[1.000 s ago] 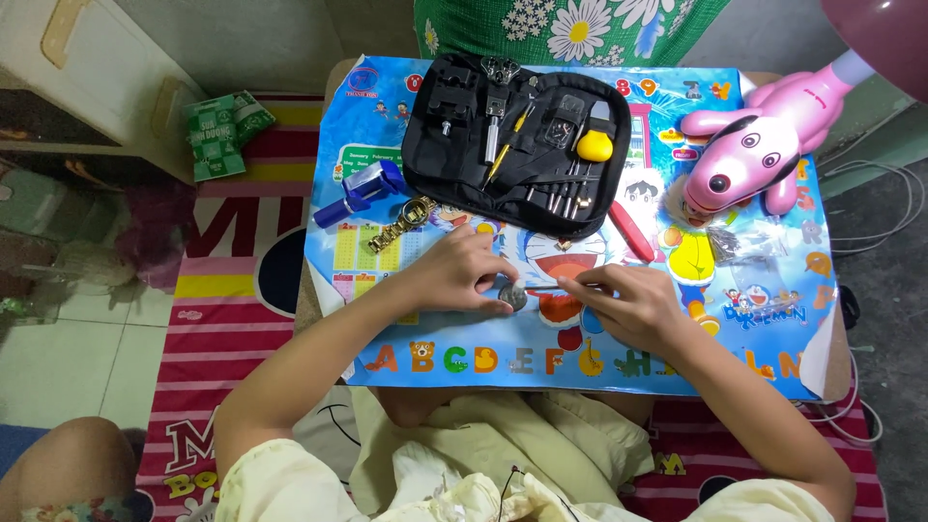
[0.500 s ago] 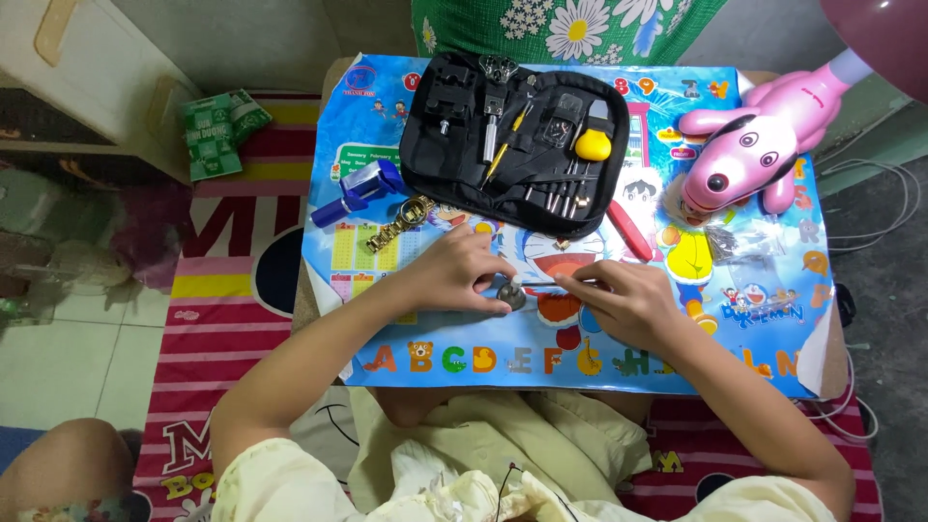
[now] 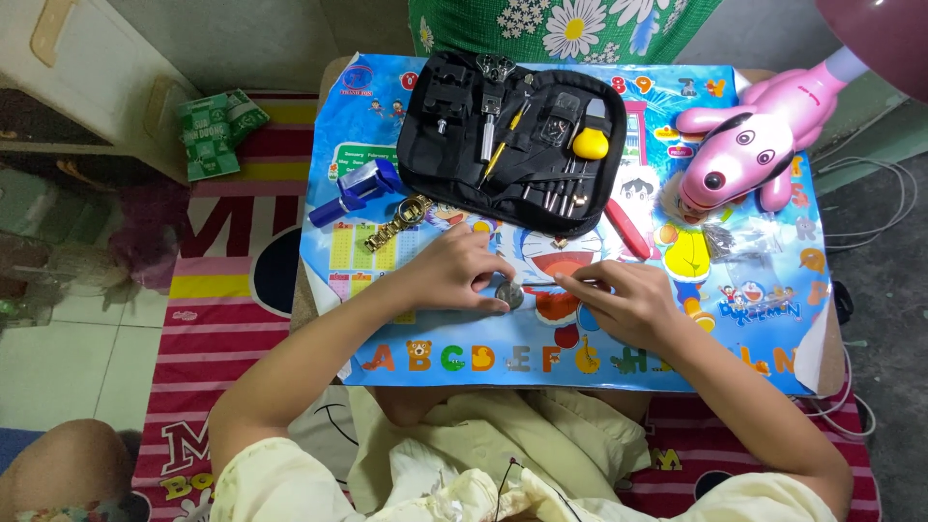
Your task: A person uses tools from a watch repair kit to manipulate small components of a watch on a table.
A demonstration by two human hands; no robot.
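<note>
The left hand (image 3: 454,275) pins a small round watch case (image 3: 508,294) flat on the blue cartoon mat (image 3: 580,338) near the middle of the desk, its grip closed on the case. The right hand (image 3: 623,304), just right of it, has its grip pinched together, but on what I cannot tell. A slip could likely flick the case or tiny parts off the near edge, or scratch it.

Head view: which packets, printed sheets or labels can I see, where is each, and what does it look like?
Green packets: floor, far left; flat, green with white print.
Poster: covers the table; blue, cartoon figures, coloured letters along the near edge.
Tool case: top centre of the poster; black, open.
No screens.
</note>
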